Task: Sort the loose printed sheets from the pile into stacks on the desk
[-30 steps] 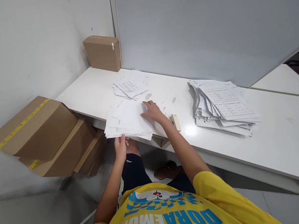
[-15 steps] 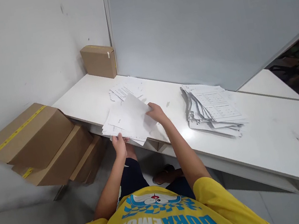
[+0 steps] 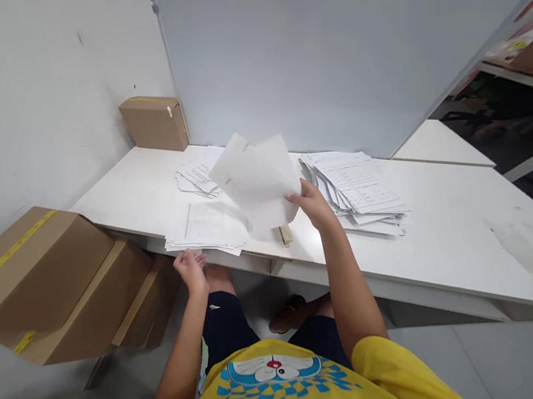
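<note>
My right hand (image 3: pixel 313 205) pinches white paper sheets (image 3: pixel 261 180) by their right edge and holds them raised and tilted above the table. At least two sheets seem to overlap there. My left hand (image 3: pixel 191 270) is just off the table's front edge, fingers curled in, with nothing visible in them. Close above it lies a stack of papers (image 3: pixel 210 228), its front edge at the table edge. Behind, a smaller fanned pile of printed sheets (image 3: pixel 197 178) is partly covered by the raised paper. A small beige object like a stapler (image 3: pixel 285 235) lies below the raised sheets.
A thick, uneven stack of printed papers (image 3: pixel 358 188) lies on the white table (image 3: pixel 447 225) to the right. One cardboard box (image 3: pixel 154 126) stands in the back corner. Several larger boxes (image 3: pixel 28 264) are piled left of the table. A grey board (image 3: pixel 325 55) rises behind.
My right hand has lifted sheets off the near stack and carried them up and right, baring a printed page beneath. My left hand has let go of the stack's front edge. The view has shifted right.
</note>
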Tool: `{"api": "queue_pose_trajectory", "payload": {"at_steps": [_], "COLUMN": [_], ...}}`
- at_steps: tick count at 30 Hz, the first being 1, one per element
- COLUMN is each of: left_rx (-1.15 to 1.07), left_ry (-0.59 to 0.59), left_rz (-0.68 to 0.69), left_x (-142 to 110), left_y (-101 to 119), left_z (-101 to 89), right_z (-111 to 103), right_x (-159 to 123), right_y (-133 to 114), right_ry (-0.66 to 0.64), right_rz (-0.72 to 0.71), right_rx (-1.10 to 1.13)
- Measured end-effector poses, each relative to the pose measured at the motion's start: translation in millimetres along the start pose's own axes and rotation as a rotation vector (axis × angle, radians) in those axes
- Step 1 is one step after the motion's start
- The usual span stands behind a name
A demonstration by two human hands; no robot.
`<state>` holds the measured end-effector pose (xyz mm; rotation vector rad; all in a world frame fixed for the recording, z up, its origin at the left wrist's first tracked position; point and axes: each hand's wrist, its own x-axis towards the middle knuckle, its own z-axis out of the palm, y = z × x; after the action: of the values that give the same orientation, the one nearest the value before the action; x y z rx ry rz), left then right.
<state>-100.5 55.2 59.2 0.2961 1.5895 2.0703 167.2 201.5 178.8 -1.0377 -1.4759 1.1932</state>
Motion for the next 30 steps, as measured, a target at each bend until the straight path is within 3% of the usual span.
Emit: {"api": "queue_pose_trajectory", "payload": {"at_steps": [2, 4, 6, 8, 10, 13, 19, 23, 30], "left_rx": [0.067, 0.062, 0.019, 0.014, 0.054, 0.142, 0.308, 0.211, 0.129], "left_ry": [0.004, -0.239, -0.501, -0.618, -0.635, -0.7, -0.898, -0.866, -0.845], "left_rz": [0.203, 0.258, 0.153, -0.006, -0.121, -0.179, -0.192, -0.184, -0.193], "left_x": [-15.3, -33.5, -49.8, -60.4, -65.1, -66.1, -74.0, -89.2, -103.6], "left_y": [8.4, 20.7, 34.7, 46.6, 53.6, 54.0, 41.1, 31.6, 24.7], "left_z": [-12.4, -19.4, -18.0, -9.6, 1.2, 13.4, 16.4, 15.2, 15.4], "right_z": [-5.0, -1.4, 8.1, 17.5, 21.8, 16.6, 3.4, 12.3, 14.5], "right_x": [-20.4, -46.1, -73.2, -97.6, -116.3, -132.9, -151.7, -168.6, -189.6], "right_y": [2.0, 6.7, 14.0, 23.0, 32.3, 41.8, 37.2, 37.2, 45.4], "right_ry": [-0.017, -0.08, -0.149, -0.209, -0.257, -0.274, -0.085, -0.014, -0.063], "right_rz": [0.019, 0.078, 0.162, 0.249, 0.331, 0.416, 0.501, 0.564, 0.575], "right_rx": [0.104, 0.192, 0.263, 0.306, 0.302, 0.236, 0.276, 0.362, 0.386]}}
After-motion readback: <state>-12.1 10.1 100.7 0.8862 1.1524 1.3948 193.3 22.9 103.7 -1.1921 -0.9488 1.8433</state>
